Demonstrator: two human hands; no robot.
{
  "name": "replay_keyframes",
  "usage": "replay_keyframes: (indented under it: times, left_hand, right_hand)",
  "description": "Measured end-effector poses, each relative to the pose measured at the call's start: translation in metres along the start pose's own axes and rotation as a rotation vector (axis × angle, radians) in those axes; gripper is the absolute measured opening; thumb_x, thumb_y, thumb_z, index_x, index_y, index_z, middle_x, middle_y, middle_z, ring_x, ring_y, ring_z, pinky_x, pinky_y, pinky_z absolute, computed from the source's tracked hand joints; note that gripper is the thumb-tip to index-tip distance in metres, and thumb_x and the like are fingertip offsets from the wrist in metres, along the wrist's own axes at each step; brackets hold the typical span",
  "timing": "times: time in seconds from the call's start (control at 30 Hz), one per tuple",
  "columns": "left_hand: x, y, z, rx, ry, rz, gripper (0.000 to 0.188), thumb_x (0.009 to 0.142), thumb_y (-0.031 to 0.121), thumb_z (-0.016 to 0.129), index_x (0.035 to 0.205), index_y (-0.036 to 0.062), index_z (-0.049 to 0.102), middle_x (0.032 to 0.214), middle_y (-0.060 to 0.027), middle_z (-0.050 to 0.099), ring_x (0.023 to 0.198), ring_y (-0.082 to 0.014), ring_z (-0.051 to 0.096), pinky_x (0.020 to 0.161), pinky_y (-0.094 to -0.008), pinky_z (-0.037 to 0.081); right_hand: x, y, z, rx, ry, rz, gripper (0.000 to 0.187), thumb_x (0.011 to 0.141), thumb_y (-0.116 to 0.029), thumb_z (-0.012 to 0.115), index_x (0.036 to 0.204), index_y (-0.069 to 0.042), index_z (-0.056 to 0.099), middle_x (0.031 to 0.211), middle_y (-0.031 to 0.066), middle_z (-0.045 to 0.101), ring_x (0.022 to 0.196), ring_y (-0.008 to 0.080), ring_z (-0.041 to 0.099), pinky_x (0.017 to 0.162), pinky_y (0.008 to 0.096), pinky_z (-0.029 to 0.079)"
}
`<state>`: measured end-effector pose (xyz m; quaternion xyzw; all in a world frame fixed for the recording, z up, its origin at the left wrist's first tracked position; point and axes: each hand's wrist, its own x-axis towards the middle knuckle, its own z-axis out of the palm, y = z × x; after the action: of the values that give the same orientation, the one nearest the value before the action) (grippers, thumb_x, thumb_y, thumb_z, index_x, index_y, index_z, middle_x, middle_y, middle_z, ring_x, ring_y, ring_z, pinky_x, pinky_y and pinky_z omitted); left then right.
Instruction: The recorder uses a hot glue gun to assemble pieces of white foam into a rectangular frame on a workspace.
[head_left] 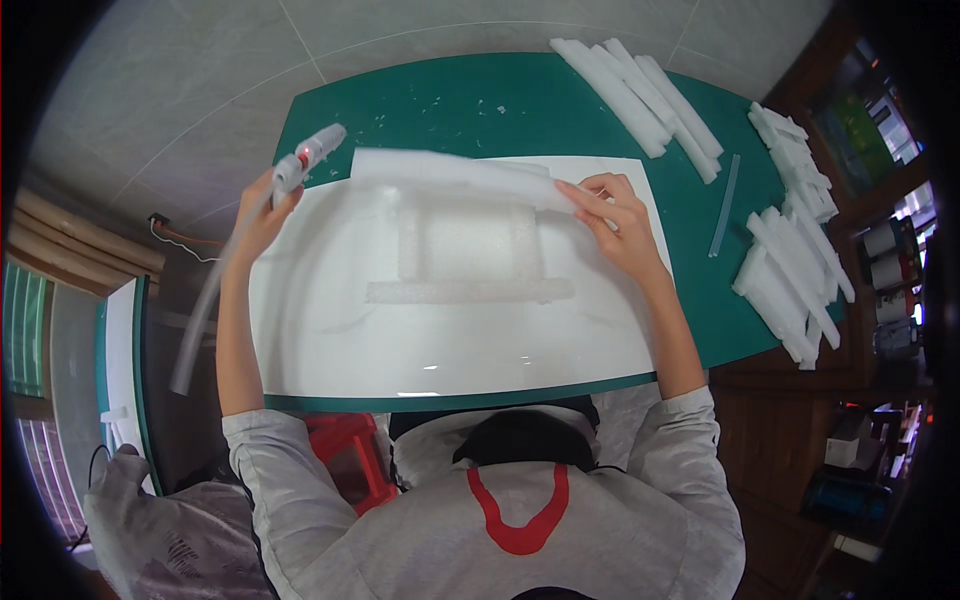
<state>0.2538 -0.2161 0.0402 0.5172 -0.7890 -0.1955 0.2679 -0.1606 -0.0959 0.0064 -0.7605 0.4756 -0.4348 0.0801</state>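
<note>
My left hand [258, 225] is closed around a white hot glue gun [318, 147] with a small red light, held over the left edge of the white board. A long translucent glue stick [205, 315] trails down from the gun's back. Between the fingertips of my right hand [620, 225] is the right end of a white foam strip [450, 174], raised above the board. Its left end reaches toward the glue gun but stays apart from it. Beneath lies a foam frame [470, 291] with a long front bar and two side bars; the strip partly hides its far side.
The white board [450, 350] lies on a green tabletop [420, 105] with white foam crumbs. Several foam strips [640, 100] rest at the far right, with more foam pieces [790, 270] piled along the right edge. A loose glue stick [725, 205] lies between. A red stool [355, 455] stands below the table.
</note>
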Motion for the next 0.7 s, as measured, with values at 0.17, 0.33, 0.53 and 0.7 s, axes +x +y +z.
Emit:
replay_keyframes:
  times: [0.17, 0.33, 0.53, 0.7]
  left_hand:
    - [-0.015, -0.015, 0.012, -0.024, -0.032, 0.198, 0.031, 0.072, 0.0, 0.058, 0.103, -0.0013, 0.053, 0.099, -0.0099, 0.051, 0.083, -0.0203, 0.051, 0.071, -0.026, 0.04]
    - [-0.027, -0.027, 0.014, 0.007, -0.144, 0.205, 0.041, 0.067, -0.003, 0.058, 0.107, -0.0016, 0.051, 0.106, -0.0089, 0.046, 0.092, -0.0226, 0.049, 0.077, -0.026, 0.04]
    - [-0.03, -0.026, 0.018, 0.045, -0.232, 0.191, 0.047, 0.065, -0.005, 0.058, 0.112, -0.0026, 0.05, 0.104, -0.0086, 0.041, 0.085, -0.0215, 0.046, 0.076, -0.0276, 0.04]
    - [-0.031, -0.025, 0.02, 0.099, -0.277, 0.153, 0.05, 0.066, -0.004, 0.06, 0.114, -0.0019, 0.049, 0.102, -0.0085, 0.036, 0.076, -0.0202, 0.042, 0.072, -0.0287, 0.04]
  right_hand:
    - [-0.005, 0.002, 0.01, -0.034, -0.062, -0.004, 0.041, 0.072, 0.004, 0.057, 0.105, -0.019, 0.063, 0.086, 0.0084, 0.05, 0.084, 0.0222, 0.045, 0.068, 0.0265, 0.043]
    - [-0.005, 0.001, 0.017, -0.047, -0.103, 0.005, 0.039, 0.072, 0.003, 0.058, 0.103, -0.019, 0.064, 0.088, 0.0082, 0.05, 0.085, 0.0228, 0.044, 0.071, 0.0277, 0.042]
    - [-0.006, 0.0, 0.018, -0.072, -0.113, 0.009, 0.038, 0.073, 0.002, 0.057, 0.103, -0.019, 0.064, 0.089, 0.0085, 0.049, 0.086, 0.0233, 0.044, 0.073, 0.0281, 0.042]
    - [-0.006, -0.002, 0.017, -0.062, -0.159, 0.028, 0.042, 0.069, 0.007, 0.054, 0.102, -0.017, 0.065, 0.092, 0.0096, 0.052, 0.09, 0.0253, 0.045, 0.079, 0.0308, 0.04]
